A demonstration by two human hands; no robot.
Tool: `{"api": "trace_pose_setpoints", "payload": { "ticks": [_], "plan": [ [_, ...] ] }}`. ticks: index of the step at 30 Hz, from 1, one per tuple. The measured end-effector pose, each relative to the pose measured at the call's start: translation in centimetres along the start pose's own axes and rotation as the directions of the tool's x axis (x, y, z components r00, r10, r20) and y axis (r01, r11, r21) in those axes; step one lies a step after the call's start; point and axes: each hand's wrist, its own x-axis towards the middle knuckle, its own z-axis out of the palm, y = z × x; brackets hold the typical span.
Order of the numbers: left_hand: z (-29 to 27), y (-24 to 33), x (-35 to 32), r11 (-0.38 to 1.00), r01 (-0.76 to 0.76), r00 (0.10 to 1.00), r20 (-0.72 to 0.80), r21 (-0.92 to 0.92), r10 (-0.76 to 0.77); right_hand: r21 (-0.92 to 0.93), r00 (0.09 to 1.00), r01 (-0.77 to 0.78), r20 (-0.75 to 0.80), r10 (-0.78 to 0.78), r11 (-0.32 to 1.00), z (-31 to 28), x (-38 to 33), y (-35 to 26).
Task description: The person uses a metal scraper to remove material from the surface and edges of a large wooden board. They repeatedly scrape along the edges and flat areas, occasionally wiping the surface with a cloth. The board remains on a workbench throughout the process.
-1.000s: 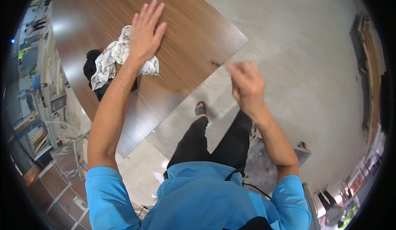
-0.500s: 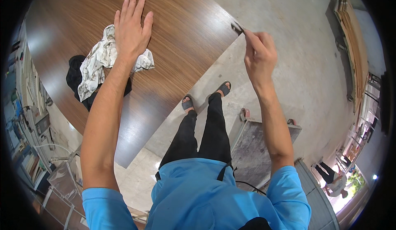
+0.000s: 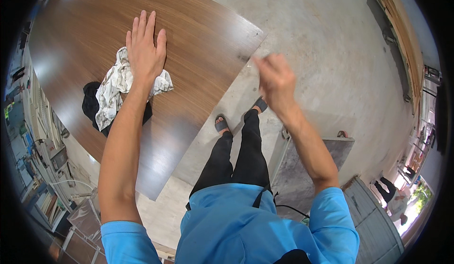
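My left hand lies flat with fingers stretched on a brown wood-grain panel. Under and beside its wrist are a crumpled white patterned cloth and a black cloth. At the panel's right edge, my right hand is closed in a pinch and smeared by motion. A small dark flat tool sticks out from its fingertips against the edge; blur hides its exact kind.
A grey-topped cart stands on the concrete floor to the right of my legs. Stacked boards lean at the far right. Shelves with materials line the left side. Another person is in the distance at lower right.
My right hand has moved down and toward me along the panel's edge, from near its far corner, with the small dark tool. My left hand stays flat on the panel.
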Motion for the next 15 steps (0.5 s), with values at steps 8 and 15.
{"api": "trace_pose_setpoints", "payload": {
  "ticks": [8, 15],
  "plan": [
    [-0.5, 0.3, 0.0, 1.0, 0.005, 1.0, 0.014, -0.028, -0.005, 0.326, 0.982, -0.143, 0.162, 0.094, 0.935, 0.7, -0.7, 3.5],
    [-0.7, 0.4, 0.1, 1.0, 0.007, 1.0, 0.022, -0.024, -0.006, 0.323, 0.961, -0.26, -0.009, 0.278, 0.91, -1.4, 4.4, 6.3]
  ]
}}
